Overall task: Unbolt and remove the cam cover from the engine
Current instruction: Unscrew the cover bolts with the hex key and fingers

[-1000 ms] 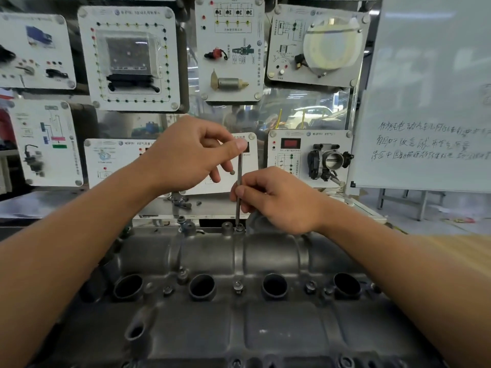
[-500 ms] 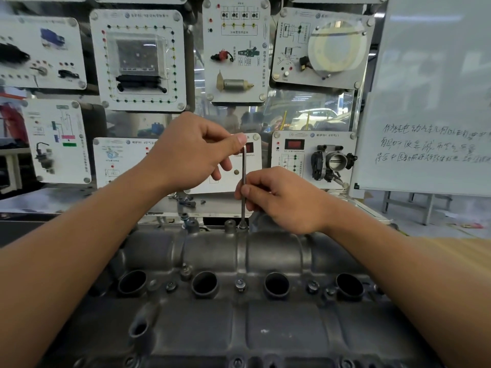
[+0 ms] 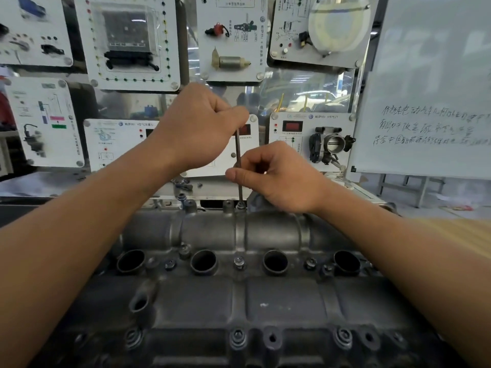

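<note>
Cam cover (image 3: 265, 296): dull grey cast metal, four round wells (image 3: 203, 261).

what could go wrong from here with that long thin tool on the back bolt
1. The thin tool is only pinched, by the left hand at its top and the right hand mid-shaft. If it leans, its tip may slip and round the far bolt.
2. A freed bolt could fall into an open well in the cam cover.
3. The centre bolt and others sit in place; lifting early could bind the cover.
</note>
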Motion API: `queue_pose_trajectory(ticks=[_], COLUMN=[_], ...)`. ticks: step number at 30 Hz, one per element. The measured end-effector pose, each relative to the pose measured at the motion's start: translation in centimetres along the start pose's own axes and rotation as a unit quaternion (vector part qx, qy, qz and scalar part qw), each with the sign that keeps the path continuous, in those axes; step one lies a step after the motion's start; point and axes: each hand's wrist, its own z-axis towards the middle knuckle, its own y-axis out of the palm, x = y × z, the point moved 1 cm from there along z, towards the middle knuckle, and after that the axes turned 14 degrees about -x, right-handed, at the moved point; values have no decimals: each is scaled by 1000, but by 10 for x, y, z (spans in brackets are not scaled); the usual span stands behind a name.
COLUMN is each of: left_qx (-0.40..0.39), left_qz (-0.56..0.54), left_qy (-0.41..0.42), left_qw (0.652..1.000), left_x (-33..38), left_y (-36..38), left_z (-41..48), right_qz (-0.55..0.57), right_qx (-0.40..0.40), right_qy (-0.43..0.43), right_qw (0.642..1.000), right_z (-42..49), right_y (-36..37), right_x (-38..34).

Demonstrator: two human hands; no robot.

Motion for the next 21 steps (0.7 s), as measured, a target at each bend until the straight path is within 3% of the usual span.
queue_pose_trajectory(ticks=[4,10,17,21], left_qx=[-19,-55,-133,-132], left_qz=[-34,-93,-130,-103], left_qy=[-43,-79,-34,-4], left_qw=[998,991,982,986], left_x=[-5,-9,-12,-12], left_y=[-4,-15,-32,-32], left_z=[2,2,-3,-3], right_qz=[27,27,9,8], right_qx=[48,56,39,26], right_qy=[4,10,-5,-13], right_qw=[998,998,999,1000], right_z=[0,0,0,1], right_y=[0,-1,-1,-1], right_x=[4,4,5,5])
